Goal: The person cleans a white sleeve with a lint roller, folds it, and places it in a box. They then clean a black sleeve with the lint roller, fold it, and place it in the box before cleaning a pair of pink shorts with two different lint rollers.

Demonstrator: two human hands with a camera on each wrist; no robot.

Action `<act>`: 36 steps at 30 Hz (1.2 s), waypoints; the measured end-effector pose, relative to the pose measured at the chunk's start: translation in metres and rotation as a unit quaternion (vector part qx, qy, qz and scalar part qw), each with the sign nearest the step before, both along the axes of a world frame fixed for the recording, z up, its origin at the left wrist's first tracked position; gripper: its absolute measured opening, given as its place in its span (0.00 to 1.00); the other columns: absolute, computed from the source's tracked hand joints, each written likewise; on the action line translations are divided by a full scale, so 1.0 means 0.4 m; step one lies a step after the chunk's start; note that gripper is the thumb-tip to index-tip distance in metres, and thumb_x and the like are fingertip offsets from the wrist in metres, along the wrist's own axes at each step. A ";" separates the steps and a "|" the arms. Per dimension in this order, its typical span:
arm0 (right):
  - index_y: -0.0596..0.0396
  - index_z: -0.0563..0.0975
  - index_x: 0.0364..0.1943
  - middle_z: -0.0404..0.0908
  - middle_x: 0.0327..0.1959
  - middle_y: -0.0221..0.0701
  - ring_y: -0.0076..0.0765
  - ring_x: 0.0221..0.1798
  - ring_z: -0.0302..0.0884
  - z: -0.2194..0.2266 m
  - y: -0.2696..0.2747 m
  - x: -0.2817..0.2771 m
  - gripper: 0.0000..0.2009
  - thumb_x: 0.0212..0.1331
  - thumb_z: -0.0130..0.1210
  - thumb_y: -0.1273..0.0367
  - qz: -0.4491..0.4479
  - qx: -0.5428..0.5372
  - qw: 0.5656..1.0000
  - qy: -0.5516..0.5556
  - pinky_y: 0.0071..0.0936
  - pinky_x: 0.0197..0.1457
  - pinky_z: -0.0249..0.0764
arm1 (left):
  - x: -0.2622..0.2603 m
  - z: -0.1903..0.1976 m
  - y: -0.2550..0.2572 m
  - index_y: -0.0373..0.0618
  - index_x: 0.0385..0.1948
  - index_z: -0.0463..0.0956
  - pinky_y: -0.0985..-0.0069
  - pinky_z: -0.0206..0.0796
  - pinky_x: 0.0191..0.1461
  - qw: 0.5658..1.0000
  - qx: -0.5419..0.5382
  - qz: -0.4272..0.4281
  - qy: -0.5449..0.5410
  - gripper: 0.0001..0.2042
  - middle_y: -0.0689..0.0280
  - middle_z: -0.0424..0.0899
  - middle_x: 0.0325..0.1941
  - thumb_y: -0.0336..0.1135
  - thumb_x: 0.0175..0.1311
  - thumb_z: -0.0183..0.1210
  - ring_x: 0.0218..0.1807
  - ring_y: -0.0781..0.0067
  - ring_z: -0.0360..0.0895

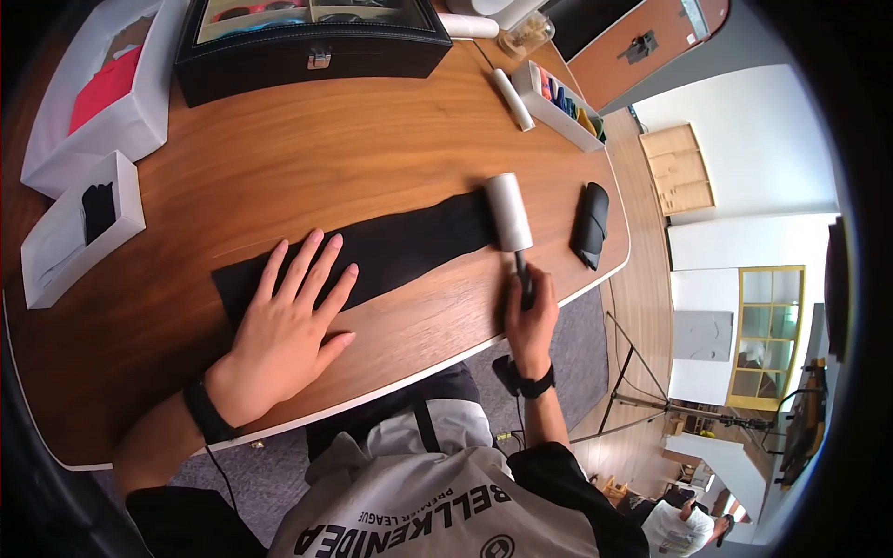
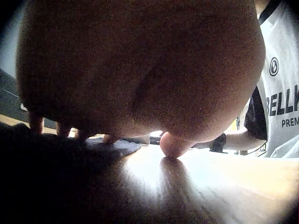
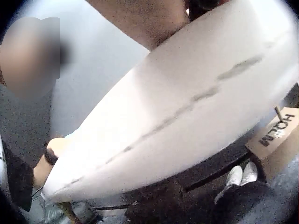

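A long strip of black cloth (image 1: 409, 240) lies flat across the wooden table. My left hand (image 1: 290, 321) rests on its left part with the fingers spread; in the left wrist view the thumb (image 2: 174, 144) touches bare wood beside the dark cloth. With my right hand (image 1: 532, 316) I grip the dark handle of a lint roller (image 1: 508, 212), whose white roll lies at the cloth's right end. The right wrist view shows part of that hand (image 3: 145, 18) at the top, above the table's pale edge, with the roller out of sight.
A black display case (image 1: 316, 79) stands at the back. White boxes (image 1: 139, 112) are at the left, one with red cloth inside. On the right are a folded black pouch (image 1: 592, 226), a box of small colourful items (image 1: 567, 119) and a white rod (image 1: 513, 99).
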State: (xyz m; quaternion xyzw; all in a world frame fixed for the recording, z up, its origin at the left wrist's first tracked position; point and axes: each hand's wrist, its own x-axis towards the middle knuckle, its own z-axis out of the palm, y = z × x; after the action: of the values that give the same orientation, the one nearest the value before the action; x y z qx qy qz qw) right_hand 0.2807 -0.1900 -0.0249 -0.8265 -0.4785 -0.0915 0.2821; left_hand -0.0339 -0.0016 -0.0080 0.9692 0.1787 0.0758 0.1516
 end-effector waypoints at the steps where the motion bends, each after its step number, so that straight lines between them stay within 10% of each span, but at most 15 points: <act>1: 0.62 0.79 0.54 0.83 0.39 0.46 0.46 0.40 0.84 0.003 -0.002 0.018 0.12 0.69 0.61 0.74 0.001 0.002 1.000 0.000 0.35 0.45 0.78 | 0.000 -0.001 -0.001 0.40 0.75 0.66 0.43 0.37 0.86 1.000 0.002 0.001 0.000 0.35 0.44 0.54 0.84 0.52 0.72 0.60 0.86 0.42 0.46; 15: 0.62 0.79 0.51 0.81 0.38 0.44 0.46 0.39 0.81 0.014 0.050 -0.223 0.10 0.68 0.62 0.74 0.063 0.124 0.974 0.182 0.34 0.45 0.76 | 0.029 0.077 -0.011 0.37 0.68 0.73 0.42 0.45 0.83 0.998 0.055 -0.024 -0.011 0.30 0.43 0.61 0.81 0.48 0.70 0.62 0.84 0.42 0.52; 23: 0.60 0.80 0.56 0.80 0.38 0.39 0.39 0.38 0.80 0.067 0.060 -0.338 0.13 0.70 0.60 0.73 0.145 0.186 0.889 0.393 0.30 0.43 0.74 | 0.064 0.188 -0.115 0.34 0.61 0.76 0.59 0.74 0.57 0.976 -0.209 0.029 -0.056 0.19 0.51 0.87 0.49 0.38 0.75 0.59 0.49 0.51 0.86; 31: 0.65 0.75 0.62 0.79 0.54 0.50 0.57 0.54 0.81 0.066 0.011 -0.397 0.22 0.62 0.60 0.78 0.287 0.231 0.837 0.404 0.40 0.58 0.79 | 0.077 0.151 -0.205 0.28 0.60 0.74 0.64 0.74 0.60 0.887 -0.421 0.148 -0.116 0.18 0.47 0.87 0.53 0.36 0.82 0.50 0.55 0.53 0.86; 36: 0.66 0.78 0.59 0.81 0.51 0.48 0.53 0.50 0.84 0.047 -0.034 -0.353 0.20 0.62 0.63 0.77 0.254 0.244 0.831 0.431 0.38 0.55 0.81 | 0.086 0.140 -0.221 0.29 0.65 0.71 0.52 0.62 0.73 0.950 -0.293 0.054 -0.095 0.23 0.41 0.78 0.65 0.39 0.79 0.52 0.69 0.37 0.74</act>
State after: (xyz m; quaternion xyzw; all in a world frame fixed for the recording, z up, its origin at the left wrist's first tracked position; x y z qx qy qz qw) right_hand 0.1394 -0.2035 -0.0059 -0.5360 -0.4633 0.2348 0.6655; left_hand 0.0006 -0.0899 0.0479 0.8591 0.2301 0.1198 0.4411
